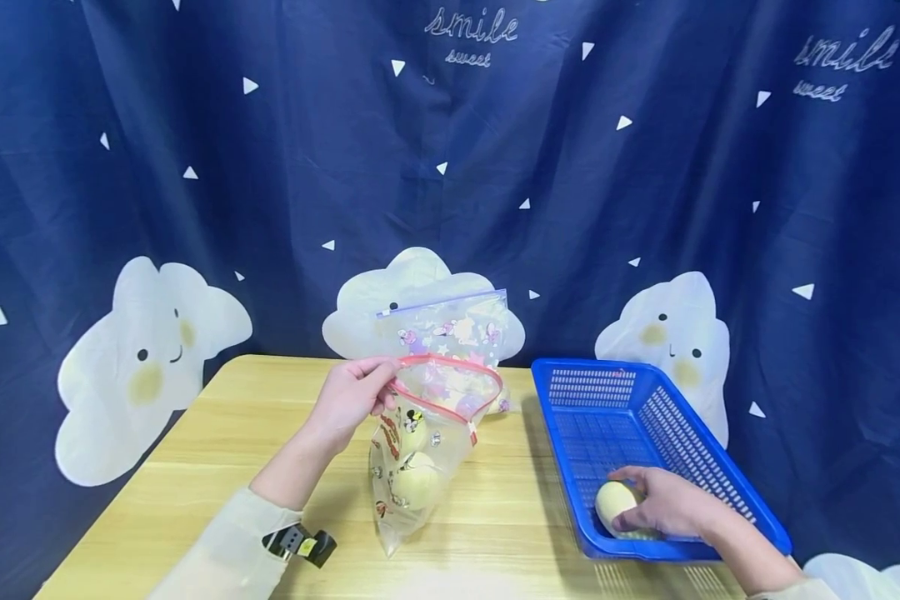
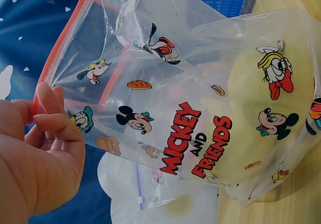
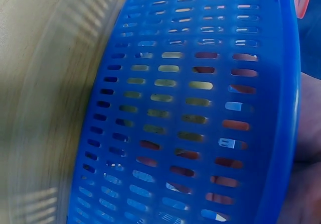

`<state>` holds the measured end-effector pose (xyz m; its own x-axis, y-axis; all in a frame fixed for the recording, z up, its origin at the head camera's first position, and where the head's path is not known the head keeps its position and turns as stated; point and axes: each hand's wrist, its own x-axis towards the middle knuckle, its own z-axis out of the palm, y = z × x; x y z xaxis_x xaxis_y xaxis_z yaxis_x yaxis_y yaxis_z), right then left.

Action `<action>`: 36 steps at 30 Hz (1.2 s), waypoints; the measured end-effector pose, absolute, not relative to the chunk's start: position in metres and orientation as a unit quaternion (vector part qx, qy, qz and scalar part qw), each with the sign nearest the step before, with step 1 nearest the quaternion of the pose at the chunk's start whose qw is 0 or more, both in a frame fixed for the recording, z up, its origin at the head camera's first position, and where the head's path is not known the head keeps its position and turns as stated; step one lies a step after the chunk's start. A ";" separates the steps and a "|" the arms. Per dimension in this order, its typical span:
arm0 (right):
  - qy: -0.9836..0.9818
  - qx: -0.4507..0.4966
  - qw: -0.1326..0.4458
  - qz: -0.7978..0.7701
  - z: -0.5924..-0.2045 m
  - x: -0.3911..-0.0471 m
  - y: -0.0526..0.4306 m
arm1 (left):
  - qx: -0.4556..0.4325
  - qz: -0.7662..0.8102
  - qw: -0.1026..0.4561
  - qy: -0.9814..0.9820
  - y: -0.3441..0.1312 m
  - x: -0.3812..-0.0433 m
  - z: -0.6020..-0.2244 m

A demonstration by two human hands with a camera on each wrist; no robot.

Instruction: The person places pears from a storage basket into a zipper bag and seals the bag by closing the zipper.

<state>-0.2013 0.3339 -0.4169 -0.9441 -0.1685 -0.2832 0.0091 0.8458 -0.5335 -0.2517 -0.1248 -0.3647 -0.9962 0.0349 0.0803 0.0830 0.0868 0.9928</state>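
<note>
A clear zip bag [image 1: 461,421] with a red rim and cartoon prints hangs upright over the table, its mouth wide. My left hand [image 1: 352,398] pinches the left side of that rim between thumb and fingers. Pale yellow round fruits [image 1: 417,483] lie low in the bag, seen through the plastic; the left wrist view shows one fruit [image 2: 251,103] close up. In the near end of the blue basket [image 1: 598,433], my right hand [image 1: 671,502] grips another pale yellow round fruit [image 1: 613,504]. The basket wall hides most of that hand in the right wrist view.
Behind the red-rimmed bag stands a second clear bag [image 1: 457,329] with a purple zip and pink prints. The wooden table [image 1: 285,425] reaches back to a dark blue curtain [image 1: 285,183] with white clouds. The basket's raised, slotted walls surround my right hand.
</note>
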 end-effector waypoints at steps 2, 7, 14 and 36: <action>0.948 -0.043 0.155 -0.274 -0.417 -0.202 0.334 | -0.041 -0.674 0.018 -0.737 -0.124 -0.253 -0.365; 0.949 -0.039 0.138 -0.281 -0.414 -0.204 0.332 | -0.041 -0.677 0.021 -0.735 -0.123 -0.254 -0.366; 0.953 -0.035 0.088 -0.289 -0.402 -0.211 0.326 | -0.040 -0.676 0.024 -0.735 -0.123 -0.254 -0.367; 0.901 -0.131 -0.035 -0.412 -0.315 -0.241 0.183 | -0.045 -0.672 0.024 -0.739 -0.122 -0.252 -0.364</action>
<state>-0.2406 0.1827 -0.3148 -0.9634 -0.2073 0.1702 -0.2643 0.6260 -0.7336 -0.2519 -0.1223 -0.3637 -0.9948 0.0355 0.0958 0.0987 0.0931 0.9908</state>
